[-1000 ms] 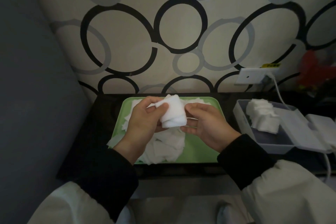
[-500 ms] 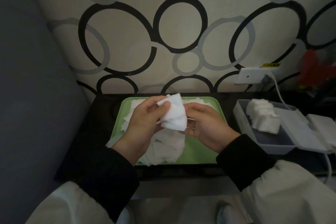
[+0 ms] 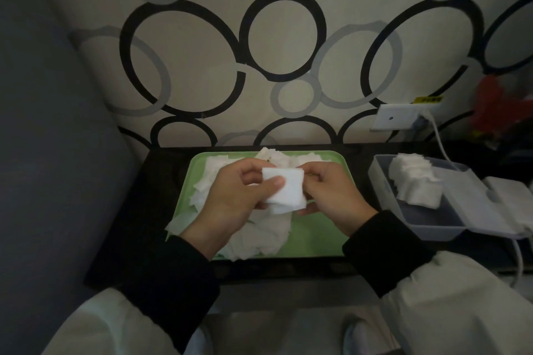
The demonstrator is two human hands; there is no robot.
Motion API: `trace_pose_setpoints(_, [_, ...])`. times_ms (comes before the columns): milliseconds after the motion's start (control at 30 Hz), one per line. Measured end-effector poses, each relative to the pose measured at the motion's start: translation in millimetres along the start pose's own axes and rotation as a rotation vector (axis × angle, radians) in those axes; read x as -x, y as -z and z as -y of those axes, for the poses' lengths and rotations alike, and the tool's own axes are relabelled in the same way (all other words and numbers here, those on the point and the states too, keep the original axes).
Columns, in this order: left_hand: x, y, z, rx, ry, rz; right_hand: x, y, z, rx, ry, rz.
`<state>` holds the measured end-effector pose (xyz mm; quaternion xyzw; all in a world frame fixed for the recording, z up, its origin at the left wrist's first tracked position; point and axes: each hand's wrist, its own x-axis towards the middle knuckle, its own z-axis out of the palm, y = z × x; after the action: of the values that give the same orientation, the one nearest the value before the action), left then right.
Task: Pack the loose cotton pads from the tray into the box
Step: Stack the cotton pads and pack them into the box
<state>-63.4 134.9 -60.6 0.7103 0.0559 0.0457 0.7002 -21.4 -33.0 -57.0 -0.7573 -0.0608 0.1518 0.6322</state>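
Over green plastic tray, left hand and right hand pinch stack of square white cotton pads; yellow wall label illegible.

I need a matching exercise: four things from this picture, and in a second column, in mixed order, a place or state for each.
1. held pads
2. tray
3. box
4. socket plate

a. on the wall
b. green, with loose pads
c. pinched by left hand and right hand
d. right of the tray, holds stacked pads

Pairs: 1-c; 2-b; 3-d; 4-a
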Motion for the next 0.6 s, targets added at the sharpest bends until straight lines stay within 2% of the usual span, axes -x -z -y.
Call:
trace_pose_setpoints(433, [0.3,-6.7,1.0,-0.049,-0.056,-0.061,0.7,-1.1,2.0,-0.163,0.004,0.025])
trace_pose_setpoints(500, [0.1,-7.2,1.3,-0.088,-0.069,-0.069,-0.4,-1.5,2.0,-0.245,-0.013,0.024])
trace_pose_setpoints(600, [-2.3,-7.6,3.0,-0.156,-0.088,-0.103,1.1,1.1,1.9,-0.321,-0.017,0.116])
